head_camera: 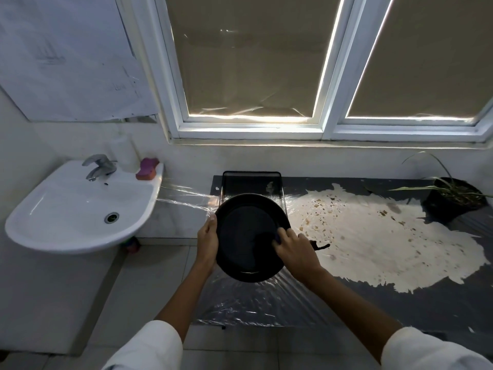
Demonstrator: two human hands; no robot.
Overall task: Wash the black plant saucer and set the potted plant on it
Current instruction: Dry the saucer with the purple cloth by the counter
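Your left hand (206,243) is hiding its fingers behind the rim of the black saucer (248,231). Your right hand (297,253) is curling over a dark bluish thing (277,234), too dim to identify. The saucer is blocking the near end of the black tray (250,177). The potted plant (453,198) is losing a leaf tip past the right edge. The wall paper (66,57) is showing marks too faint to read.

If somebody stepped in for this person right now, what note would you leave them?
Left hand grips the black saucer by its left rim, right hand by its right rim.
Saucer is held up over the counter, right of the sink.
Potted plant stands on the counter, far right.
Washed or not: cannot tell.
Left: set the plant on the saucer.
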